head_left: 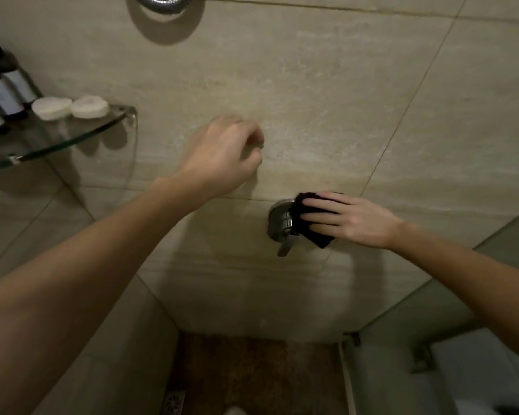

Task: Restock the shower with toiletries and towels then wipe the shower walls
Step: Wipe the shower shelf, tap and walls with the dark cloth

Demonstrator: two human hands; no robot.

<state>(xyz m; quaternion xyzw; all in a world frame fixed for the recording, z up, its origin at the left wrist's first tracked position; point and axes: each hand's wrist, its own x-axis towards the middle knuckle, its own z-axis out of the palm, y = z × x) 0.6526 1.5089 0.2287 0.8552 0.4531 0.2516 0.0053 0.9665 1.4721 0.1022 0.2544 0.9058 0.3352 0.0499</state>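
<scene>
Wiping under way: right hand (pixel 348 220), fingers flat, presses a black cloth (pixel 297 205) onto the chrome mixer valve (pixel 279 221); left hand (pixel 222 151) is curled and empty. Dark labelled bottles (pixel 0 100) and round white soaps (pixel 69 107) already stock the glass corner shelf (pixel 72 140); no towels in sight.

Three dark labelled bottles (pixel 12 94) are counted on one glass shelf (pixel 72 139), the leftmost being cut by the frame edge. Two round white soaps (pixel 51 108) are counted beside them. One black cloth (pixel 304 217), one metal mixer handle (pixel 282 226), one hose (pixel 159 0) and one floor drain (pixel 174 401) are seen. Two hands are counted: one left hand (pixel 222 157), one right hand (pixel 348 220).
</scene>
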